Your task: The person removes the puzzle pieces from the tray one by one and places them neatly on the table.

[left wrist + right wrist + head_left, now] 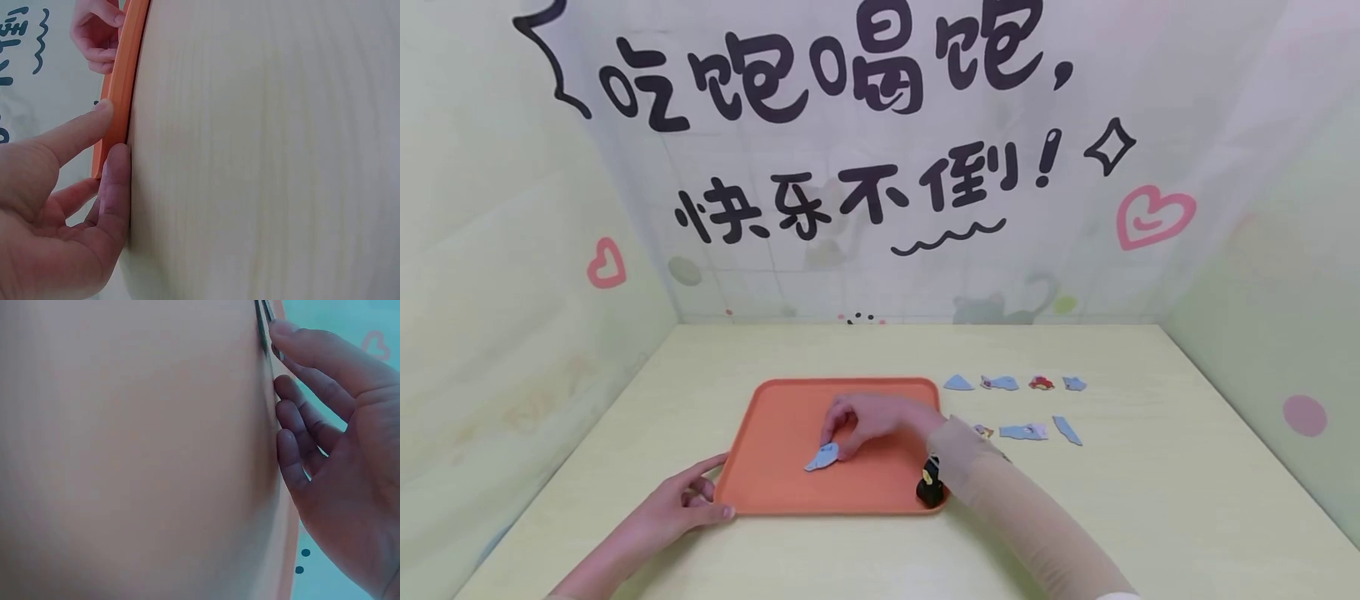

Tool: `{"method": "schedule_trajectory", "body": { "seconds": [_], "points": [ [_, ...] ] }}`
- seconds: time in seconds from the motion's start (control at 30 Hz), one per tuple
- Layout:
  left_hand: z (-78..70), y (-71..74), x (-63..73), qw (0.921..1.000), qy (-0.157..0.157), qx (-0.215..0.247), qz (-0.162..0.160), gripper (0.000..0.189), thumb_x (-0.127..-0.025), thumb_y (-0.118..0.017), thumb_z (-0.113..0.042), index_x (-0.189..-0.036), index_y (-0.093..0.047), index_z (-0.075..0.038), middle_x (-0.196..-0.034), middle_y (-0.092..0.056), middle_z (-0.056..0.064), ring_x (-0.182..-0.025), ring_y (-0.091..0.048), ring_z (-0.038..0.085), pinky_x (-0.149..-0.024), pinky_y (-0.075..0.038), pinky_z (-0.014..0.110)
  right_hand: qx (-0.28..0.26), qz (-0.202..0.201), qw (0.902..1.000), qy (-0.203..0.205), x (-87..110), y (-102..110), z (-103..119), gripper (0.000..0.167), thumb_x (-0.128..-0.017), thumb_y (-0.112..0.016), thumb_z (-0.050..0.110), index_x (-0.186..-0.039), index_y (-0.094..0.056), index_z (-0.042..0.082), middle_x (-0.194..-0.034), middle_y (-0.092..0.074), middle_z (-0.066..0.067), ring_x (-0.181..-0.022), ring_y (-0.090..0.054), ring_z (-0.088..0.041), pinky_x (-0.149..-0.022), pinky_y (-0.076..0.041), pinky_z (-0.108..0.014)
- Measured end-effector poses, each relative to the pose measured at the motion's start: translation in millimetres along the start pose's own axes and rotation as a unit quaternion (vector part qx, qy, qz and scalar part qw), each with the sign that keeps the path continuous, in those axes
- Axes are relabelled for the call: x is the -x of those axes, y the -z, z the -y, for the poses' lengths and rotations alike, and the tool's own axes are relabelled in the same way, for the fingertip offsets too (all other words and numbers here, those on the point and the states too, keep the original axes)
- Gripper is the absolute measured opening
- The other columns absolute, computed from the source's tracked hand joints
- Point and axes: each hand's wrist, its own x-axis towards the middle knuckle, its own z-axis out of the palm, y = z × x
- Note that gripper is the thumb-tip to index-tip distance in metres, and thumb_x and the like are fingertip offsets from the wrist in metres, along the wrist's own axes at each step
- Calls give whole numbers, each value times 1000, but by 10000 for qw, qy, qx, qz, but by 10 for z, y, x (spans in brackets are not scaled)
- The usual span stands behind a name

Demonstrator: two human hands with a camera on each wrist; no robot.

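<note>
An orange tray (880,492) lies on the table, its rim raised all round. At its near left corner my left hand (673,504) grips the rim; in the left wrist view the thumb (87,128) presses the rim's edge and the fingers lie against its side. Over the middle of the tray, my right hand (868,421) pinches a light blue jigsaw puzzle piece (822,457) between thumb and fingers. The piece is low over the tray floor, with one end pointing to the near left. In the right wrist view, the fingertips of the right hand (337,419) are right at the tray surface.
Several puzzle pieces lie right of the tray in two rows, among them a blue triangular piece (958,382), a red one (1041,383) and a long strip (1067,430). The right sleeve partly covers one piece. A small black device (930,490) shows beside the right wrist. Printed cloth walls enclose the table.
</note>
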Motion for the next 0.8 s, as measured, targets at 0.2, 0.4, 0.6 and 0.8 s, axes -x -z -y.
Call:
{"method": "schedule_trajectory", "body": {
  "seconds": [0.2,0.4,0.6,0.8],
  "points": [
    [10,4,-4,10000,-32,33,19,89,-84,-79,-22,-155,-29,-4,-100,-55,8,-75,-46,8,-65,-43,21,-25,-252,9997,39,76,50,40,21,-86,-77,17,-106,-71,21,-107,-64,10,-101,-55,-7,-91,-46,-20],
    [7,-3,1,10000,-14,-62,-7,88,-84,-79,-23,-155,-29,-4,-99,-55,8,-75,-45,8,-65,-42,21,14,-504,9986,169,228,110,55,23,-85,-78,15,-106,-71,19,-107,-67,8,-105,-57,-14,-95,-47,-27],
    [29,-4,-18,10000,-13,-41,-12,89,-83,-79,-23,-154,-29,-3,-99,-55,7,-75,-45,8,-64,-42,21,188,-910,9957,-14,428,219,74,20,-85,-78,24,-103,-72,27,-107,-65,11,-106,-56,-14,-95,-46,-31],
    [33,5,-17,9999,3,74,102,90,-84,-79,-26,-155,-29,-4,-101,-55,8,-76,-47,8,-66,-45,22,337,-1320,9907,56,623,331,91,22,-85,-77,25,-106,-72,27,-109,-65,8,-107,-57,-16,-94,-47,-33]
  ]
}}
